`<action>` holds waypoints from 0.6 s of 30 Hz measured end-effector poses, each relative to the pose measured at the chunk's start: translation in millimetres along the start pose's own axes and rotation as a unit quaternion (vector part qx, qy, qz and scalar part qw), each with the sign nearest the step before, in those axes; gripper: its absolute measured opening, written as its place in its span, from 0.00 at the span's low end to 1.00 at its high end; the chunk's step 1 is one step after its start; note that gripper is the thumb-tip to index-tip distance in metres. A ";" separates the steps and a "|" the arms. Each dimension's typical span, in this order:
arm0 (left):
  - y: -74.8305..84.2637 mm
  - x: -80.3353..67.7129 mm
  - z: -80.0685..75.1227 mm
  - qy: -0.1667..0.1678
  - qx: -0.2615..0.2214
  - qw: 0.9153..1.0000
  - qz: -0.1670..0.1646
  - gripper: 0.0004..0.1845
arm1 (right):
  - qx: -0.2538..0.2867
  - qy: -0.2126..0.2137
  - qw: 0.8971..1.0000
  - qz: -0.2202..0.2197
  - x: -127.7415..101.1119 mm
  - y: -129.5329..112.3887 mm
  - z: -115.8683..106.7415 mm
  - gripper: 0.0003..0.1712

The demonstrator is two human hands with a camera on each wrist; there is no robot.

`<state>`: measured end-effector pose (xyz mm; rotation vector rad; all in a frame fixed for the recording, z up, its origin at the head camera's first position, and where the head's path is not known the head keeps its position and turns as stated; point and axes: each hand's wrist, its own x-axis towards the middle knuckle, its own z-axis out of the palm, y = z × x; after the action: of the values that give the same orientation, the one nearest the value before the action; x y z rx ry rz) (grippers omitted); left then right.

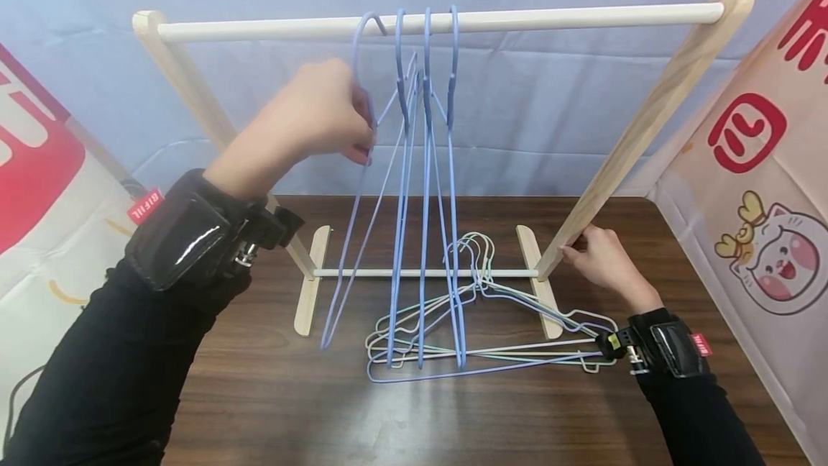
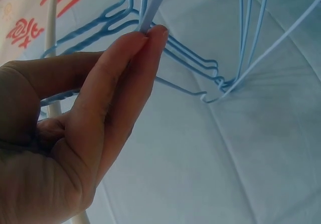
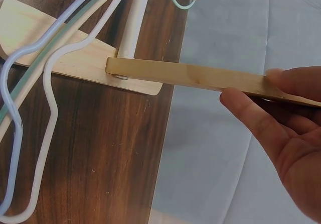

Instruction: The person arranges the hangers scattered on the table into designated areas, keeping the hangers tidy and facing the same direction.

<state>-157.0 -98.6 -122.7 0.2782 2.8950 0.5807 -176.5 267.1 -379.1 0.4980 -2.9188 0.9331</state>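
Finger and thumb of my left hand (image 1: pixel 326 110) pinch a blue hanger (image 1: pixel 357 42) by its side, below the hook. The hook's tip reaches over the white rod (image 1: pixel 550 19) of a wooden rack, and the hanger tilts away to the left. Just right of it, several blue hangers (image 1: pixel 426 185) hang from the rod. In the left wrist view the fingertips (image 2: pixel 156 33) meet on the hanger. My right hand (image 1: pixel 604 257) grips the rack's right post (image 1: pixel 637 121) low down; the right wrist view shows thumb and fingers on the post (image 3: pixel 195 74).
A pile of white, green and blue hangers (image 1: pixel 446 378) lies on the brown table (image 1: pixel 272 394), beneath the hanging ones and against the rack's right foot (image 1: pixel 529 247). The left post (image 1: pixel 194 85) stands behind my left arm. Cloth (image 1: pixel 550 113) hangs behind.
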 end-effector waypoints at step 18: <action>10.2 1.1 -2.6 0.023 0.013 1.000 0.007 0.05 | -0.004 -0.008 1.000 0.008 -0.5 -3.1 -3.4 0.10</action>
<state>-157.1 -90.0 -116.5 0.2921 2.9486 0.5594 -175.3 266.8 -374.6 0.4852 -2.9433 0.9228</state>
